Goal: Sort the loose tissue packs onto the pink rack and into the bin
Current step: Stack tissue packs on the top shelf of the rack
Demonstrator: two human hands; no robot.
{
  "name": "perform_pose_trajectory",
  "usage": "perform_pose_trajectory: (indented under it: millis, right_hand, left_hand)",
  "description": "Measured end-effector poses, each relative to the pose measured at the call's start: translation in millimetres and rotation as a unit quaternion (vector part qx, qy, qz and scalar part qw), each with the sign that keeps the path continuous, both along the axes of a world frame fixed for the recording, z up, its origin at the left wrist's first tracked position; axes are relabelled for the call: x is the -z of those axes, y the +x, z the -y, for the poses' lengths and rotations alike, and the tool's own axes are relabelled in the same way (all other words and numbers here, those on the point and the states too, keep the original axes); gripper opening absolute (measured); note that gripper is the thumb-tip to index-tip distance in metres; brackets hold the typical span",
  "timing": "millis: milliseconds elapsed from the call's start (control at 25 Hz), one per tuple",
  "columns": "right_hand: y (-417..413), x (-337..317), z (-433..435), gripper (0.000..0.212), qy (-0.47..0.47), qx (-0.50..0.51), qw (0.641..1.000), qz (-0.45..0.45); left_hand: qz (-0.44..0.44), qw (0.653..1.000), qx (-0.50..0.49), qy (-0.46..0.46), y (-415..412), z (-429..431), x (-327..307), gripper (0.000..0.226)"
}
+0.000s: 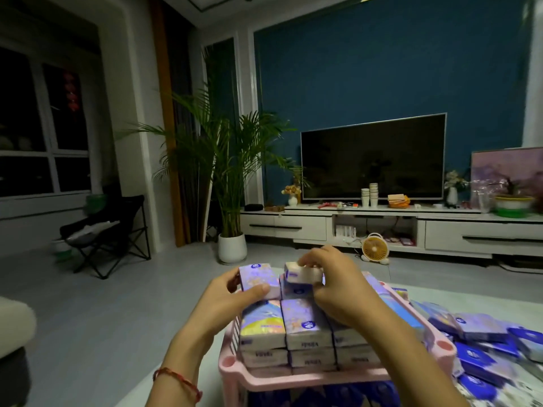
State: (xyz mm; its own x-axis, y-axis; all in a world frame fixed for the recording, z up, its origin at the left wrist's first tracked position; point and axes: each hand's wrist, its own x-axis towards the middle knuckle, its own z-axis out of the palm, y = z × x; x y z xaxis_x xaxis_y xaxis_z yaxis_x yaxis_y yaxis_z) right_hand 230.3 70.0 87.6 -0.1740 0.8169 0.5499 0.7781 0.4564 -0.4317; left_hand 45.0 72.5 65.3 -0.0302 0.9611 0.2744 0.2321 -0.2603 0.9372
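Observation:
A pink rack stands at the bottom centre, its top shelf stacked with rows of tissue packs. My left hand grips a purple tissue pack at the far left of the stack, thumb across its front. My right hand pinches a pale tissue pack lying on top of the far row. Several loose blue and purple packs lie in a heap to the right of the rack. No bin is visible.
A pale sofa edge sits at the left. Beyond the rack lie grey floor, a potted palm, a folding chair, a small fan and a TV stand with a television.

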Motion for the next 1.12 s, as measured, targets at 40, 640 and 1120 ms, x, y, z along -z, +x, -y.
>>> perform_pose_trajectory:
  millis: [40, 640, 1120]
  right_hand:
    - [0, 2, 0, 0.031, -0.020, -0.013, 1.000, 0.006]
    - [-4, 6, -7, 0.031, -0.037, 0.023, 0.998, 0.035]
    - [68, -40, 20, 0.022, -0.043, 0.011, 0.990, -0.130]
  left_hand:
    - [0.007, 1.000, 0.001, -0.005, -1, 0, 1, 0.017]
    - [0.000, 0.998, -0.069, 0.005, 15, -4, 1, 0.013]
    - [-0.039, 0.982, -0.145, 0.111, 44, 40, -53, 0.030]
